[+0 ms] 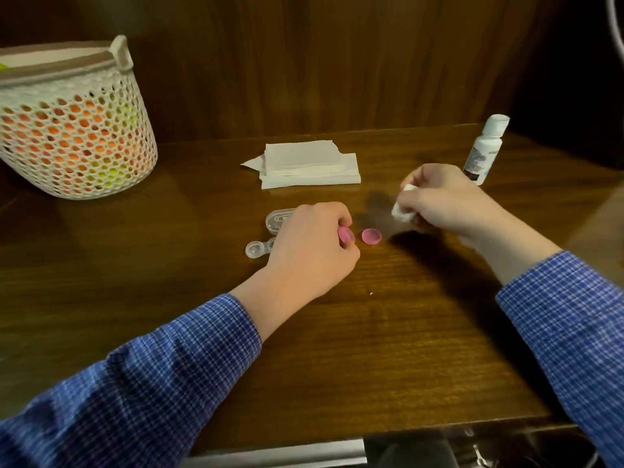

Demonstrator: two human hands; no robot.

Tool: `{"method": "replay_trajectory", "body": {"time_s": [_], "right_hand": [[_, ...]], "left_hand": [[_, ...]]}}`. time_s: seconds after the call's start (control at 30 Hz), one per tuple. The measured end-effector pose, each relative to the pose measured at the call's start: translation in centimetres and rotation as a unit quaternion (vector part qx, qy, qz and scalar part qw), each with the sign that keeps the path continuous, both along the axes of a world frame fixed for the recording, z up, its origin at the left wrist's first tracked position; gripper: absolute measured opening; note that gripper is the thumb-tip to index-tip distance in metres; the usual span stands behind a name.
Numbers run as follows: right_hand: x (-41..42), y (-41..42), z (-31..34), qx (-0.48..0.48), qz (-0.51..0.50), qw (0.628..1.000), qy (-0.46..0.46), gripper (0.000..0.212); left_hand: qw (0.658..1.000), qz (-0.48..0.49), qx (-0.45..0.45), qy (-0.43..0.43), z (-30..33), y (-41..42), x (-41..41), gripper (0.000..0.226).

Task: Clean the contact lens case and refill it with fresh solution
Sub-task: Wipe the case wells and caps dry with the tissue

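Lens case (258, 248) half hidden behind left hand (309, 251)

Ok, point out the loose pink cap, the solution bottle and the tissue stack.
loose pink cap (371, 236): head view, its open hollow.
solution bottle (483, 153): head view, white body above the label.
tissue stack (304, 157): head view, top sheet.

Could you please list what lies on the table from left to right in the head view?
Mesh basket → clear lens case → left hand → loose pink cap → right hand → solution bottle.
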State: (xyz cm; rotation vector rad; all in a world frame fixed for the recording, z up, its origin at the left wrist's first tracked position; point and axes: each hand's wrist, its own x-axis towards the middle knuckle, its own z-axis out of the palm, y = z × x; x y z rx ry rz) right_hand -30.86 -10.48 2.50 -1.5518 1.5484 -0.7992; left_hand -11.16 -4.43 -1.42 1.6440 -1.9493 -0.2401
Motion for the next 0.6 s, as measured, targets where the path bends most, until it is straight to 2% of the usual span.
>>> {"method": "replay_trajectory", "body": {"time_s": [0.07,0.2,0.27,0.33,0.43,0.6], "right_hand": [[-0.3,0.1,0.0,0.009,0.065,0.995,0.071,0.034],[-0.5,0.2,0.4,0.054,0.165,0.971,0.164,0.019],[-0.4,0.2,0.5,0.031,0.175,0.962,0.208,0.016],[-0.3,0.4,0.5,0.019,0.193,0.95,0.244,0.026],[0.2,0.7,0.2,-0.015,0.201,0.948,0.246,0.031],[1.0,0.8,-0.5,-0.058,0.207,0.953,0.214,0.01]], "left_hand": [[1.0,0.01,-0.004,-0.001,0.1,-0.2,0.1,0.017],[1.0,0.01,0.001,0.002,0.1,-0.5,0.4,0.026],[1.0,0.013,0.003,-0.003,0.1,-0.7,0.5,0.039],[1.0,0.019,0.008,-0.003,0.1,-0.7,0.5,0.055],[1.0,0.021,0.017,0.008,0.0,-0.8,0.6,0.066],[1.0,0.02,0.015,0.016,0.0,-0.9,0.8,0.068]]}}
